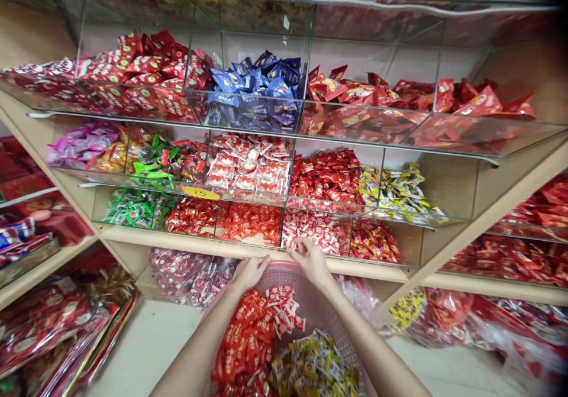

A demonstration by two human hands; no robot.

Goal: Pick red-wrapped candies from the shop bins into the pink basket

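Observation:
A pink perforated basket (328, 302) is below the shelf edge, holding orange-red wrapped sweets (251, 332), small red-and-white packets (284, 309) and yellow-and-white packets (315, 364). My left hand (251, 271) is closed at the basket's far rim, its thumb lying along it. Just right of it, my right hand (311, 260) is raised slightly above the rim, in front of the wooden shelf edge. Its thumb and fingers are curled together; whatever is between them is too small to make out. Behind it lie red-and-white sweets (306, 228) in a clear bin.
Clear-fronted bins rise in tiers ahead, with blue packets (261, 89), red packets (326, 175) and green sweets (133, 207). A yellow price tag (199, 193) marks one tier. Bagged goods (186, 278) sit under the wooden shelf edge (177, 242). More shelves stand at both sides.

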